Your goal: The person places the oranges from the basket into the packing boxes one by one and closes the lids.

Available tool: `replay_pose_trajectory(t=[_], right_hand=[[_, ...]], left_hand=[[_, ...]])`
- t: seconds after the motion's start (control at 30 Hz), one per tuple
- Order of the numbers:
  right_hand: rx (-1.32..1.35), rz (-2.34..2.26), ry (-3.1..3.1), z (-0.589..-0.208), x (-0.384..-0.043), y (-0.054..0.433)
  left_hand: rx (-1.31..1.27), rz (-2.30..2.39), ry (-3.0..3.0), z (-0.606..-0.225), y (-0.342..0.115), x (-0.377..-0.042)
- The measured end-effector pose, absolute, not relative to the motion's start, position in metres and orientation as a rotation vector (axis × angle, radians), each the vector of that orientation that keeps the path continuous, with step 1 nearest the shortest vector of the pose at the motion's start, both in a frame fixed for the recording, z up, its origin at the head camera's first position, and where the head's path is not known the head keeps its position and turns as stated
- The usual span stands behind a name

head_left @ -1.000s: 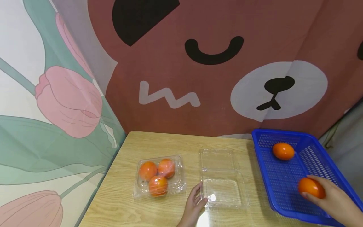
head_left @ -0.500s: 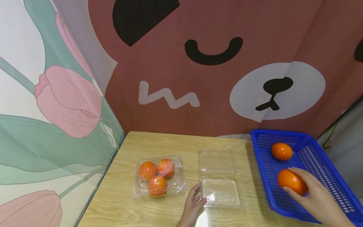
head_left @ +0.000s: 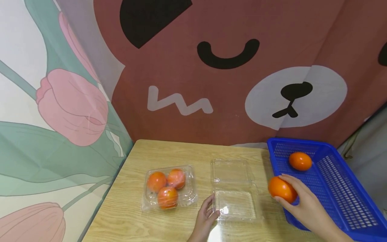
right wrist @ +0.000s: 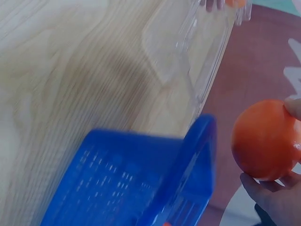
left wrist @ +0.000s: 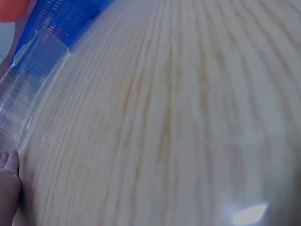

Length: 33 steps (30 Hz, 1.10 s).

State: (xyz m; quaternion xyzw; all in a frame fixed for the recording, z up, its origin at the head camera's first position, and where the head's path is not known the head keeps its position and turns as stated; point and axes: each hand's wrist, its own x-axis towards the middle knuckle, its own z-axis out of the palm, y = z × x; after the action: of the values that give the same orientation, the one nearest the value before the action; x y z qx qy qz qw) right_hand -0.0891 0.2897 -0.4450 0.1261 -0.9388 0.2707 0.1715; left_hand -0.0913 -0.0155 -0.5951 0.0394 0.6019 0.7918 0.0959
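My right hand (head_left: 305, 203) grips a smooth, glossy round orange fruit (head_left: 282, 190) between thumb and fingers. It is held up over the left rim of the blue plastic basket (head_left: 329, 191), and the right wrist view shows the fruit (right wrist: 265, 141) above the basket's edge. An open clear plastic clamshell container (head_left: 237, 205) lies on the table with its lid folded back away from me. My left hand (head_left: 205, 216) holds its near left corner, thumb at the rim and fingers along the left wall. One more orange fruit (head_left: 300, 161) lies at the basket's far end.
A second clear clamshell (head_left: 188, 198), lid down, stands to the left with three orange fruits (head_left: 167, 197) inside. Everything sits on a wood-grain table (head_left: 127, 218). Behind it hangs a printed bear curtain (head_left: 181, 134), with a tulip-patterned one at the left.
My right hand has carried the orange fruit leftward, from inside the basket to over its left rim. My left hand and the open container have stayed in place.
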Motion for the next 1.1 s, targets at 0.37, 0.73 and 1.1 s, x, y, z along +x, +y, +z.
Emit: replay_pose_trajectory(t=[0.37,0.73,1.1], right_hand=[[0.499,0.817,-2.550,-0.459,-0.098,0.246],[0.502,0.950,-2.568,-0.475,-0.099,0.210],[0.481,1.052,-2.569,-0.489,-0.103,0.180]], left_hand=[[0.101,2.360,1.766,-0.597,-0.016,-0.091],[0.069,2.361,1.754,-0.596,-0.015,-0.092],[0.081,2.336,1.765,-0.595,-0.015,-0.093]])
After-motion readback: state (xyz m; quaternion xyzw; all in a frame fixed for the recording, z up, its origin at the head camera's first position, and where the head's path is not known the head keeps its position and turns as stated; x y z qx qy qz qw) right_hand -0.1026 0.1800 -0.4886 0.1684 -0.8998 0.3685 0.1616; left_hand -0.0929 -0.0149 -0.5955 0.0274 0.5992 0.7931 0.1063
